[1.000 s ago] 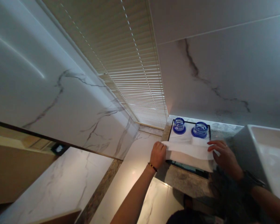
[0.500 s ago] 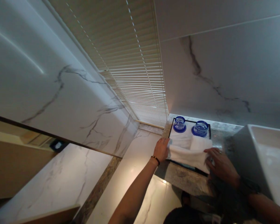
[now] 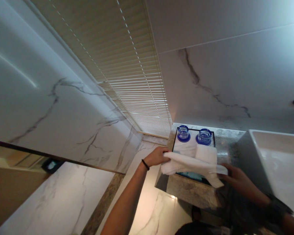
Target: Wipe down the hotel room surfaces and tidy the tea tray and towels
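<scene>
Both hands grip one white cloth, which is held above the front part of a black-edged tray (image 3: 214,141). The left hand (image 3: 158,156) pinches the left end of the cloth (image 3: 186,162) between thumb and fingers; the right hand (image 3: 235,178) grips the right end. The cloth spans the gap between the hands as a loose band, with a flap hanging down near each end. Behind it, a rolled white towel (image 3: 206,153) lies on the right part of the tray. Two clear glasses stand side by side at the back of the tray, the left glass (image 3: 183,131) and the right glass (image 3: 204,135), each on a round blue base. The tray rests on a grey stone tabletop (image 3: 193,192), close to the wall (image 3: 210,65). A white basin (image 3: 279,156) sits to the right of the tray, apart from it. Window blinds (image 3: 142,88) hang beyond the tabletop's left corner.
</scene>
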The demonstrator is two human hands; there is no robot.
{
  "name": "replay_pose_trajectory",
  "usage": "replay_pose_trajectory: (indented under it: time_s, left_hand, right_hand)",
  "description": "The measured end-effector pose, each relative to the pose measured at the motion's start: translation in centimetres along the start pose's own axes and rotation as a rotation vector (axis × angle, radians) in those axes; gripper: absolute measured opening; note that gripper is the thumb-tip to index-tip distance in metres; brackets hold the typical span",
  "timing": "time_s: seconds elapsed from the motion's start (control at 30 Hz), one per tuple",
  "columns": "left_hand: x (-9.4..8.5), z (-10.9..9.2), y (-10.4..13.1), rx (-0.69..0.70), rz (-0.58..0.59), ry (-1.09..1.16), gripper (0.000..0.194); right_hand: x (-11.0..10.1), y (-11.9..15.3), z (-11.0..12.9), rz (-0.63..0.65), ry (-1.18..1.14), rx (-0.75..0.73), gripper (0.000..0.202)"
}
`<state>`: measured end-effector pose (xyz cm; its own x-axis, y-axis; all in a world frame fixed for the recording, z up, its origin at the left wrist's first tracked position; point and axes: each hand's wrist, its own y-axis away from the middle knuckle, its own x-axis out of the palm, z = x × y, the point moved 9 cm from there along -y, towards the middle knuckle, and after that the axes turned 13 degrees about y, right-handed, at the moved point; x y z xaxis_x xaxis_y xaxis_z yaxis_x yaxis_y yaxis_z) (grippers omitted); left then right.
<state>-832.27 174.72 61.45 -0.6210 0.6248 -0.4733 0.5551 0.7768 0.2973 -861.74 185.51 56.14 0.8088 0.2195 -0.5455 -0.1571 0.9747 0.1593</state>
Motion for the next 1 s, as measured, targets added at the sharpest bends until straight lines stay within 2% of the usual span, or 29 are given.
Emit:
replay_pose_trajectory:
  time_s: [0.1, 0.2, 0.27, 0.33, 0.4, 0.47, 0.57, 0.63, 0.7, 0.83, 1.0]
  left_hand:
    - [-1.6, -0.9, -1.7, 0.0, -0.026, 0.254, 0.037]
    - [-2.2, 0.9, -4.7, -0.085, -0.142, 0.278, 0.038]
    - [-2.1, 2.8, -6.4, -0.134, -0.229, 0.197, 0.035]
    - [-1.8, 4.7, -7.2, -0.172, -0.329, 0.096, 0.036]
    - [-1.4, 6.1, -7.1, -0.198, -0.413, -0.006, 0.035]
    - [-0.4, 6.7, -6.4, -0.195, -0.435, -0.089, 0.032]
    - [1.7, 6.2, -5.5, -0.134, -0.347, -0.184, 0.038]
    - [3.0, 5.6, -5.1, -0.092, -0.274, -0.241, 0.044]
    - [3.6, 5.2, -4.8, -0.077, -0.238, -0.299, 0.043]
    - [3.9, 5.1, -4.7, -0.084, -0.215, -0.382, 0.03]
    - [2.8, 5.0, -4.9, -0.086, -0.267, -0.405, 0.028]
  right_hand:
    - [-3.6, -2.0, 0.5, -0.001, -0.109, 0.071, 0.042]
    - [-5.8, -5.5, -1.1, -0.013, -0.059, 0.153, 0.046]
    - [-6.3, -7.2, -3.3, -0.065, 0.041, 0.221, 0.043]
    - [-6.5, -7.6, -5.7, -0.161, 0.168, 0.28, 0.039]
    - [-6.2, -7.0, -7.3, -0.248, 0.279, 0.291, 0.039]
    - [-5.8, -6.2, -7.5, -0.297, 0.371, 0.244, 0.044]
    - [-5.2, -6.0, -5.5, -0.329, 0.502, 0.084, 0.05]
    - [-4.6, -6.9, -3.1, -0.323, 0.6, -0.064, 0.048]
    - [-3.8, -8.1, -0.5, -0.287, 0.7, -0.212, 0.046]
    - [-2.4, -9.9, 3.1, -0.206, 0.883, -0.381, 0.047]
    - [-2.1, -9.8, 4.9, -0.142, 1.036, -0.494, 0.024]
